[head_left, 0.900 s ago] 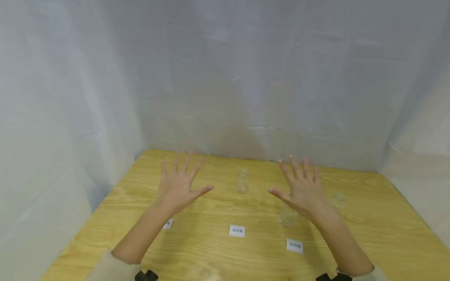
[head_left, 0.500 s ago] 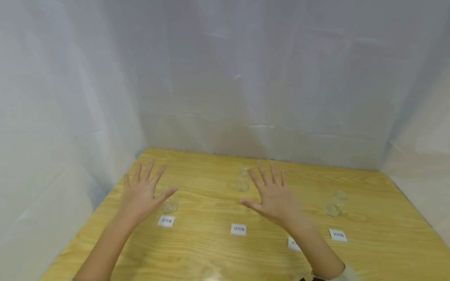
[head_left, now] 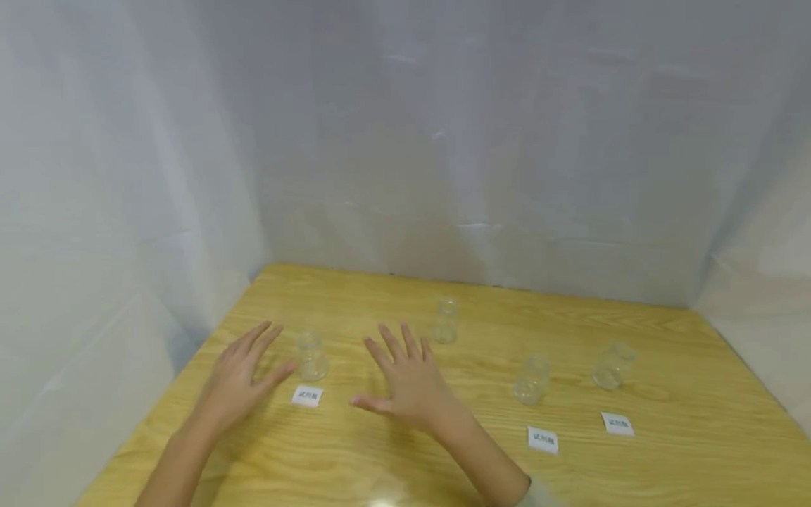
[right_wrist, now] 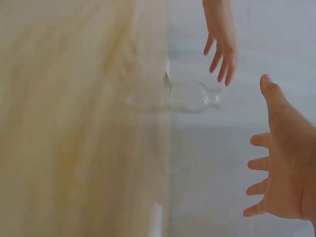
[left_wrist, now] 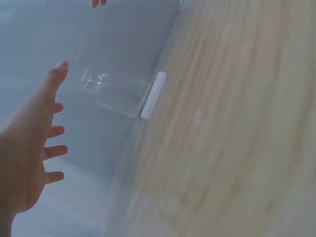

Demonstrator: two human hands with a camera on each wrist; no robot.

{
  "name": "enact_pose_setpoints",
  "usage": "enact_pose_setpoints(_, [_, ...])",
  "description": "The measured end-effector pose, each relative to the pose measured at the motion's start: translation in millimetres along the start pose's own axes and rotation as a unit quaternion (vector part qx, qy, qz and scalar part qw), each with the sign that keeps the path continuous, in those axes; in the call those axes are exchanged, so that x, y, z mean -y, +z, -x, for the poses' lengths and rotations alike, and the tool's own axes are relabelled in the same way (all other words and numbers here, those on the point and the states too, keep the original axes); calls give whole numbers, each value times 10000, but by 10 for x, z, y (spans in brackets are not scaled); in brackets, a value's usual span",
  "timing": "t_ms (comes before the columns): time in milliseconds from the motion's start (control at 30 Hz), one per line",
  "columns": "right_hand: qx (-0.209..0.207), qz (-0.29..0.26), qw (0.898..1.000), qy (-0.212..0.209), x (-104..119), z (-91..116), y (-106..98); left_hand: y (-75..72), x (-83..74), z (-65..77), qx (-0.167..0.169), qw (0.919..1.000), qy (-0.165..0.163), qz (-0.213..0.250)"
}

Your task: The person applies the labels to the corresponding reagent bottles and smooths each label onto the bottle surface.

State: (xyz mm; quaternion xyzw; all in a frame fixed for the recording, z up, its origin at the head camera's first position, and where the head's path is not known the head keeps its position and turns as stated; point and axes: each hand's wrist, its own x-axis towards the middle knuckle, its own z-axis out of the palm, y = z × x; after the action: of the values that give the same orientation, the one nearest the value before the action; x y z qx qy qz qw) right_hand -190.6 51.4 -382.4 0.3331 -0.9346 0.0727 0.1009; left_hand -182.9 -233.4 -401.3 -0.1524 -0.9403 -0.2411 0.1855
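Note:
A clear glass bottle (head_left: 312,359) stands at the left of the table, behind a small white printed card (head_left: 307,396). To its left hovers my left hand (head_left: 231,384), fingers spread and thumb toward the bottle. My right hand (head_left: 408,384) is held over the table on the bottle's other side, fingers spread, holding nothing. In the left wrist view, the bottle (left_wrist: 116,91) stands upright beyond my left thumb, its card (left_wrist: 153,95) in front. The right wrist view shows a bottle (right_wrist: 190,97) between both hands, apart from my right fingers.
Another glass bottle (head_left: 446,322) stands toward the back middle of the wooden table (head_left: 355,465). Two more bottles, one (head_left: 532,380) nearer and one (head_left: 612,366) farther right, have white cards (head_left: 543,439) in front. Pale sheeting (head_left: 405,141) encloses the back and sides.
Both hands have swung left and lowered; the right hand has crossed from the right bottles to near the left one. The middle card is now hidden behind the right hand and forearm.

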Motion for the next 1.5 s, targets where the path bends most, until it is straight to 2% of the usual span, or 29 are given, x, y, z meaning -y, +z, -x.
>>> enact_pose_setpoints(133, [-11, -218, 9997, -144, 132, -70, 118, 141, 63, 49, -154, 9995, 148, 224])
enact_pose_setpoints(233, [-45, -397, 9989, -258, 202, -121, 228, 229, 86, 100, -136, 9991, 67, 405])
enact_pose_setpoints(333, [-158, -614, 9975, -305, 268, -156, 356, 274, 93, 145, -7, 9983, -102, 577])
enact_pose_setpoints(433, [-452, -931, 9943, -270, 339, -164, 476, 300, 93, 174, 179, 9968, -226, 742])
enact_pose_setpoints(567, [-884, -1188, 9888, -209, 432, -159, 612, 323, 85, 201, 374, 9957, -236, 810])
enact_pose_setpoints(700, [-1081, -1129, 9876, -162, 493, -162, 722, 318, 66, 220, 471, 9957, -146, 784])
enact_pose_setpoints(900, [-1442, -1121, 9831, -109, 505, -185, 803, 296, 39, 215, 620, 9957, 15, 689])
enact_pose_setpoints(1100, [-1534, -1142, 9815, -73, 493, -228, 850, 289, 42, 218, 788, 9957, 158, 468])
enact_pose_setpoints(1333, [-1674, -1131, 9794, -70, 477, -266, 877, 321, 61, 211, 766, 9950, 412, 484])
enact_pose_setpoints(1500, [-1837, -1151, 9760, -207, 467, -263, 890, 331, 60, 215, 796, 9946, 408, 521])
